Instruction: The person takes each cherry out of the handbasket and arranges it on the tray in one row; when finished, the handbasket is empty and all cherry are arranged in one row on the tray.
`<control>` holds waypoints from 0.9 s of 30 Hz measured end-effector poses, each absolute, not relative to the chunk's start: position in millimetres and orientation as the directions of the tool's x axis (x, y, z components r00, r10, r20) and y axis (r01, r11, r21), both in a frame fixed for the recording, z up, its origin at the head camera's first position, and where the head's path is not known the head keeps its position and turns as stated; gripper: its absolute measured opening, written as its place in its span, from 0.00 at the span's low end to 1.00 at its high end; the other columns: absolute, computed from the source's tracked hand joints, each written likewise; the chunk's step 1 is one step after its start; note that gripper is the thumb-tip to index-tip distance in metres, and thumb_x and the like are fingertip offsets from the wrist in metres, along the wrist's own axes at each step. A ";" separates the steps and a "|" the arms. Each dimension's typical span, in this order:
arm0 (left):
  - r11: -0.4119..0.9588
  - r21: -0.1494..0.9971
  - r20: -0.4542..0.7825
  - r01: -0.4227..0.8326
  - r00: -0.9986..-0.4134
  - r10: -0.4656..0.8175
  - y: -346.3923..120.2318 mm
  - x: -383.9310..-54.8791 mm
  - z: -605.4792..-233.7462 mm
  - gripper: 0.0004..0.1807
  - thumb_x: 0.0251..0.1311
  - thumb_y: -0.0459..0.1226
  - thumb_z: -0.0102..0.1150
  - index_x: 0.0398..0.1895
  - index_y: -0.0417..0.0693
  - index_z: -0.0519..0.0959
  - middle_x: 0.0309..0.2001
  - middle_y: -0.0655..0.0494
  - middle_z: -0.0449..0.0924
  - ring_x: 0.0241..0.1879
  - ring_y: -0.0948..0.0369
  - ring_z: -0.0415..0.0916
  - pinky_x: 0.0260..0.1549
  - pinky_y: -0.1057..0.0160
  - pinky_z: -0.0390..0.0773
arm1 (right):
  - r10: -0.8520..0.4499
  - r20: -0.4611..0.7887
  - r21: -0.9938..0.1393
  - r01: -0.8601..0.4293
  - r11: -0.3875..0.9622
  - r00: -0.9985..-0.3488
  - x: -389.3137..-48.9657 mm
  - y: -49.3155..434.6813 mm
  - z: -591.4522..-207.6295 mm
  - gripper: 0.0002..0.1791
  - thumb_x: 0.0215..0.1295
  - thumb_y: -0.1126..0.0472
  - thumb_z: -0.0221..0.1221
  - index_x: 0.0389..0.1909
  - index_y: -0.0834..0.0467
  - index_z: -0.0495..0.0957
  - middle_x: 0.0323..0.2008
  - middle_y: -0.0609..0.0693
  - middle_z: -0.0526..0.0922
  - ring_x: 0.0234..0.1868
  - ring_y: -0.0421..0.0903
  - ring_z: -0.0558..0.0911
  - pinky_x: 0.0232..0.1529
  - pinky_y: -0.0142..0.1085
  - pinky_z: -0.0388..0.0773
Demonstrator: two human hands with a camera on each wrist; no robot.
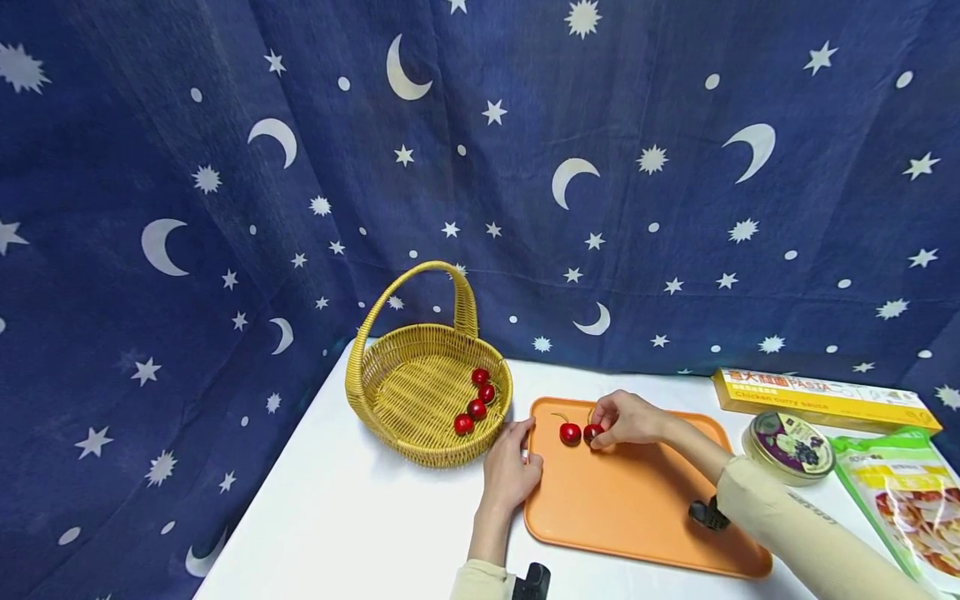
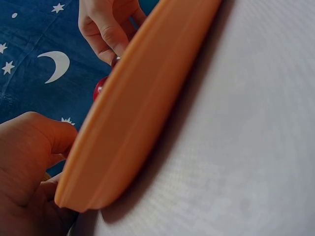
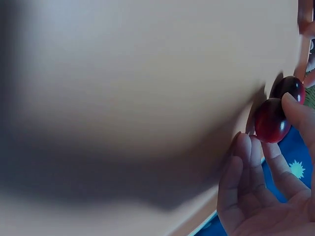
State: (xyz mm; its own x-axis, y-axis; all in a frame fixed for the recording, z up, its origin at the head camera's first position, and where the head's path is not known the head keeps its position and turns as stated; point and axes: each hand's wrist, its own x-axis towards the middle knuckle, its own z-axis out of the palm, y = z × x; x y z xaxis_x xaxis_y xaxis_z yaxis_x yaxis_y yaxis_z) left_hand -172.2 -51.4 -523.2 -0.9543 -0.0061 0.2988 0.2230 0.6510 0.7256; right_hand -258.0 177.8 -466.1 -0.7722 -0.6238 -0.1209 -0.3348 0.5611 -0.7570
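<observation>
My right hand (image 1: 628,418) pinches a red cherry (image 3: 272,121) between thumb and fingers, low over the orange tray (image 1: 600,508). Just left of it, a second cherry (image 1: 570,434) with a thin stem sits on the tray. At the tray's left edge is my left hand (image 1: 510,471), its thumb and fingers gripping the rim; the left wrist view shows that hand (image 2: 29,162) against the tray's side (image 2: 123,123). A yellow wicker basket (image 1: 427,457) with a tall handle stands left of the tray, several cherries (image 1: 477,408) along its right inner side.
Right of the tray lie a round tin (image 1: 789,447) with a purple label, a yellow pasta sauce box (image 1: 825,402) and a green-edged food bag (image 1: 911,508). Behind the white table (image 1: 352,525) hangs a dark blue curtain (image 1: 510,275) with moons and stars.
</observation>
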 end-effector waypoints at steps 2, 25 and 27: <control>0.653 0.723 0.304 0.226 -0.953 -0.008 -51.9 -172.0 -523.9 0.30 0.42 0.29 0.59 0.57 0.40 0.79 0.39 0.53 0.78 0.34 0.61 0.71 0.35 0.61 0.71 | -0.621 -0.117 -0.756 -0.336 0.562 -0.775 -257.6 177.5 -465.6 0.15 0.43 0.63 0.74 0.28 0.65 0.80 0.22 0.45 0.77 0.26 0.39 0.74 0.29 0.30 0.68; 0.652 0.725 0.303 0.224 -0.953 -0.009 -54.1 -171.6 -523.4 0.31 0.42 0.28 0.59 0.57 0.41 0.79 0.36 0.55 0.77 0.33 0.62 0.70 0.33 0.64 0.70 | -0.557 -0.154 -0.709 -0.301 0.637 -0.816 -262.3 174.5 -453.4 0.16 0.51 0.54 0.72 0.27 0.62 0.79 0.20 0.47 0.79 0.23 0.41 0.75 0.25 0.30 0.67; 0.647 0.726 0.306 0.233 -0.952 -0.001 -52.3 -172.9 -521.7 0.31 0.42 0.28 0.59 0.57 0.41 0.79 0.37 0.54 0.78 0.33 0.62 0.71 0.33 0.63 0.70 | -0.528 -0.185 -0.703 -0.264 0.661 -0.829 -267.1 173.3 -438.0 0.16 0.57 0.53 0.68 0.29 0.64 0.80 0.21 0.51 0.80 0.23 0.43 0.76 0.24 0.31 0.67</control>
